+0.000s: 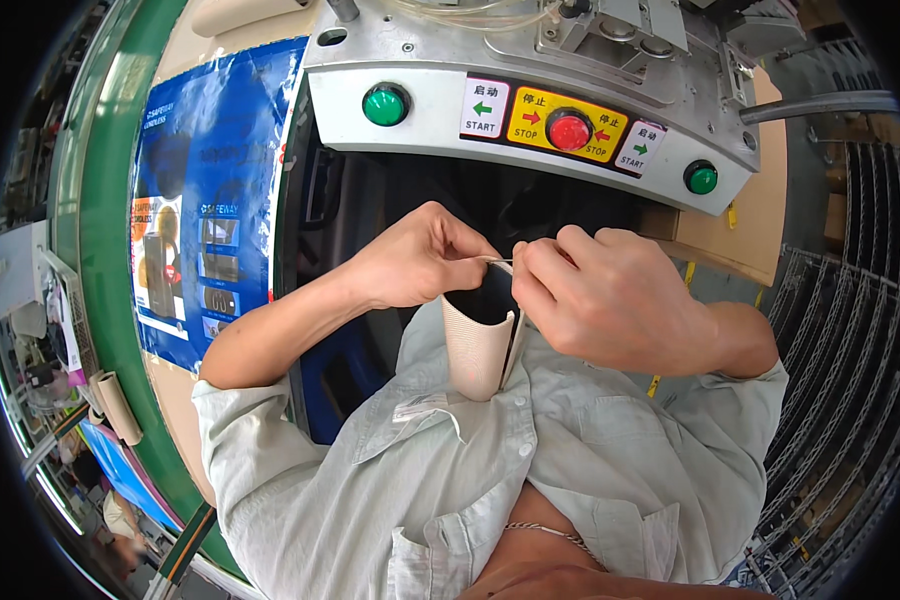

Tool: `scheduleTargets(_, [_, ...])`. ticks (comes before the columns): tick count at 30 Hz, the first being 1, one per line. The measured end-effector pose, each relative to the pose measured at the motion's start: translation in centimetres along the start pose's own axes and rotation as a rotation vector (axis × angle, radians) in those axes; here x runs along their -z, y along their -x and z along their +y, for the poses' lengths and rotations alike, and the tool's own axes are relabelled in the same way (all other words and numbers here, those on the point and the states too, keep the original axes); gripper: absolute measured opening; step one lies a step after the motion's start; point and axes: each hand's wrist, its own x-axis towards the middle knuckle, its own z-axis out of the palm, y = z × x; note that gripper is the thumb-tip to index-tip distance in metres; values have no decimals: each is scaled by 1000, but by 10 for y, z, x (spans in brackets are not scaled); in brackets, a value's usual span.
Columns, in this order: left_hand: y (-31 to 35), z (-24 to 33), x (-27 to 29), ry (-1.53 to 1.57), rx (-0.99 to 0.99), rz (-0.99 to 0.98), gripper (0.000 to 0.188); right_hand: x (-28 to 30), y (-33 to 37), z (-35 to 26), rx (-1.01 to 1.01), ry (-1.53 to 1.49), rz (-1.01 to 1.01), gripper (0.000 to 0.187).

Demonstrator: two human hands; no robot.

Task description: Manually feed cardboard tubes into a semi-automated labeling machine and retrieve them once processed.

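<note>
A beige, finely ribbed sleeve with a dark inner face hangs upright in front of my chest. It is curled into a tube, and a lengthwise gap runs down its right side. My left hand is closed, thumb and fingers pinching at the sleeve's upper rim. Close beside it, my right hand is closed at the rim's right edge, fingertips almost meeting those of the left. A thin pale edge or strand shows between the fingertips; I cannot make out what it is.
Beyond my hands stands a grey metal machine with a green button, a red button and another green button. A blue printed sheet covers the bench at left. Beige rolled pieces lie farther left. A wire rack stands at right.
</note>
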Motion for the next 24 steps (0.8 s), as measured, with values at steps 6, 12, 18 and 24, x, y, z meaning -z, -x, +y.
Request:
scheduleTargets(6, [-2,1,1,73,30,15,27,18,1,15,-87,-81,30,16])
scheduleTargets(12, [-2,9,1,7,22,12,28,13,10,21,-191,-285,-2,30])
scheduleTargets(18, [-1,4,0,27,-35,33,29,2,22,19,-293,-353,53,27])
scheduleTargets(24, [-5,9,5,8,9,-17,31,1,55,16,-521,-467,437,28])
